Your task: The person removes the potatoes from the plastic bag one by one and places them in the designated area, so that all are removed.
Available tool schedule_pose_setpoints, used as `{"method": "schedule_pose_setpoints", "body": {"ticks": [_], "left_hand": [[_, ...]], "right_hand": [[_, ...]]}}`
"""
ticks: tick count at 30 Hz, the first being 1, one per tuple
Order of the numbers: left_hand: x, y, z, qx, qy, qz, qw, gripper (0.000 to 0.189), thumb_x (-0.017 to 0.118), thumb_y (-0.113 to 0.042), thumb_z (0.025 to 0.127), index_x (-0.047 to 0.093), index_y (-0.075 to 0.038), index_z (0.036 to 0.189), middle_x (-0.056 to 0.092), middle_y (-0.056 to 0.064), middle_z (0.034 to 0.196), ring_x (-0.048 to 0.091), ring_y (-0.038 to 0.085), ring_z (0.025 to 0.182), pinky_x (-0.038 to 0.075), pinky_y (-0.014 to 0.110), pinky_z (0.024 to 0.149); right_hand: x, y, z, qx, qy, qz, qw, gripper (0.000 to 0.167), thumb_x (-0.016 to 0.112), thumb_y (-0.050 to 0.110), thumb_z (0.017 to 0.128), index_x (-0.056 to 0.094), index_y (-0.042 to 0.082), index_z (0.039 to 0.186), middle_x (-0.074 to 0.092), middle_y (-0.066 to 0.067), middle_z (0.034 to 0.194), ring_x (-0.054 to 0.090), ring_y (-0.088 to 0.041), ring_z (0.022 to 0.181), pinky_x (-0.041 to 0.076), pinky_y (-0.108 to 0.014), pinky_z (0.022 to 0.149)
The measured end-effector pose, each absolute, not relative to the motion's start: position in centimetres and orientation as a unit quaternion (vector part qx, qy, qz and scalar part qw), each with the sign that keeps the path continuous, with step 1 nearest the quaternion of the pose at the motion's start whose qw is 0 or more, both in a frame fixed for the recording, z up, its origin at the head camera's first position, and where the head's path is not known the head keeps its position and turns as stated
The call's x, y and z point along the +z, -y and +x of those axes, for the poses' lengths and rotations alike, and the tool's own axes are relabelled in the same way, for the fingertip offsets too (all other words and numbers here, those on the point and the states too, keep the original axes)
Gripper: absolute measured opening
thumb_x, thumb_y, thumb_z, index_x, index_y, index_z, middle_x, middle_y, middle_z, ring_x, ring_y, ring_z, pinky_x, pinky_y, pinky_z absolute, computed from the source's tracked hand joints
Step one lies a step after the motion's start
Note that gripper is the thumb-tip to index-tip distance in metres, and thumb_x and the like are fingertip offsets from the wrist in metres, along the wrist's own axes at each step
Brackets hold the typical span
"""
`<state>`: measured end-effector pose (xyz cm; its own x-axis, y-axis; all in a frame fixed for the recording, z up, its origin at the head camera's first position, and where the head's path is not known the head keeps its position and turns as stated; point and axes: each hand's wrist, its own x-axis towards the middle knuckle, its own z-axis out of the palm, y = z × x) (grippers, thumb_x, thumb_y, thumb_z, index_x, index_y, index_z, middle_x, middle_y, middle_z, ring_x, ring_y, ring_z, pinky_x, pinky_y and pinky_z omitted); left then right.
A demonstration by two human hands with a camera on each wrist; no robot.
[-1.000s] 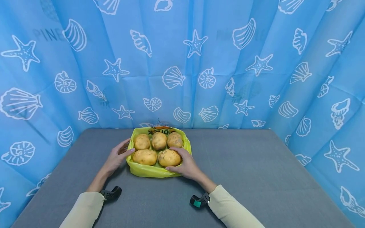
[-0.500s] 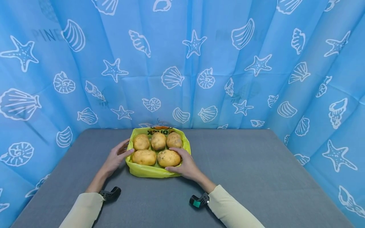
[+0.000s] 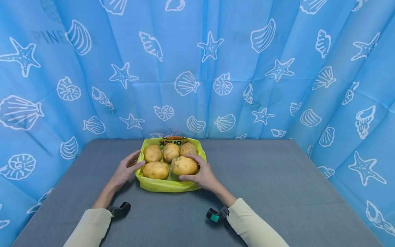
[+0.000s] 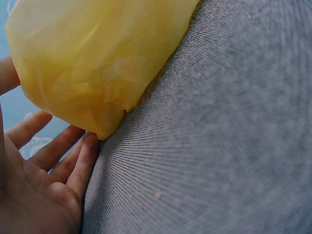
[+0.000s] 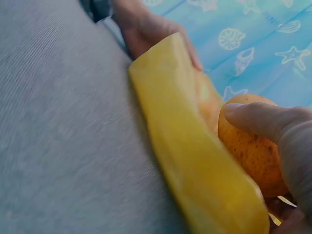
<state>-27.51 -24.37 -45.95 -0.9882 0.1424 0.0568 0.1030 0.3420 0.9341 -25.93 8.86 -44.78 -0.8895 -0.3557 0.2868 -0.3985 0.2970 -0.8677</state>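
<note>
Right hand (image 3: 203,174) has just raised a potato (image 3: 184,166) within the bag (image 3: 163,186).
We see it higher than half a second ago, pinched between thumb and fingers, above the bag's near-right part; the other four (image 3: 155,170) haven't moved. Left hand (image 3: 125,168) stays spread at the bag's left side. We'd judge the lift barely begun, with the rim not yet cleared.

Head view: bright, even, diffuse light; soft shadows on the grey cloth (image 3: 271,188) beneath the black wrist devices (image 3: 217,214). Left wrist view: dimmer; yellow bag (image 4: 97,58) softly defined, cloth weave blurred toward the right. Right wrist view: overall softness; potato (image 5: 253,158) warm orange, blue curtain (image 5: 195,29) brighter behind.
</note>
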Motion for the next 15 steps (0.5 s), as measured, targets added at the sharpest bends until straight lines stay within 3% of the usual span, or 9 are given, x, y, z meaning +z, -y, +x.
{"method": "schedule_pose_setpoints", "body": {"ticks": [15], "left_hand": [[-45.8, 24.2, -27.3, 0.565, -0.821, 0.082, 0.014, 0.072, 0.061, -0.035, 0.103, 0.028, -0.007, 0.16, 0.036, 0.029, 0.155, 0.036, 0.049, 0.14, 0.033, 0.064, 0.109]], "right_hand": [[-40.0, -10.1, -25.4, 0.567, 0.781, 0.254, 0.065, 0.073, 0.087, 0.013, 0.081, 0.053, 0.009, 0.146, 0.051, -0.011, 0.143, 0.056, -0.028, 0.119, 0.05, -0.049, 0.092]]}}
